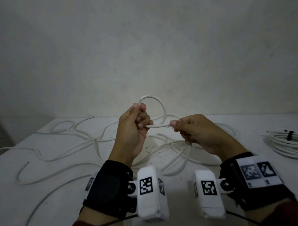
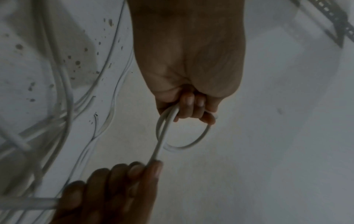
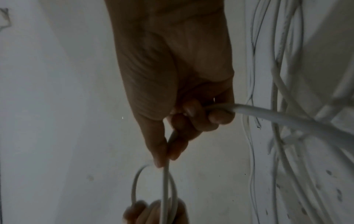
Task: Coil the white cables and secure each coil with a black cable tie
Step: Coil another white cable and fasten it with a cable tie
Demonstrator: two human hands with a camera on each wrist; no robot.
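A white cable (image 1: 159, 125) is held above the table between both hands. My left hand (image 1: 136, 123) grips its cut end and the base of one small loop (image 1: 163, 109) that stands up behind the fingers. My right hand (image 1: 186, 128) pinches the same cable a short way to the right, thumb against forefinger, and the rest runs through the curled fingers down to the table. In the left wrist view the loop (image 2: 191, 145) hangs below my left hand (image 2: 191, 109). In the right wrist view my right hand (image 3: 172, 136) holds the cable (image 3: 268, 116).
Loose white cable (image 1: 64, 142) sprawls in tangled curves over the white table (image 1: 47, 209). At the right edge lies a finished coil (image 1: 288, 145) bound with a black cable tie (image 1: 289, 135). A plain wall stands behind the table.
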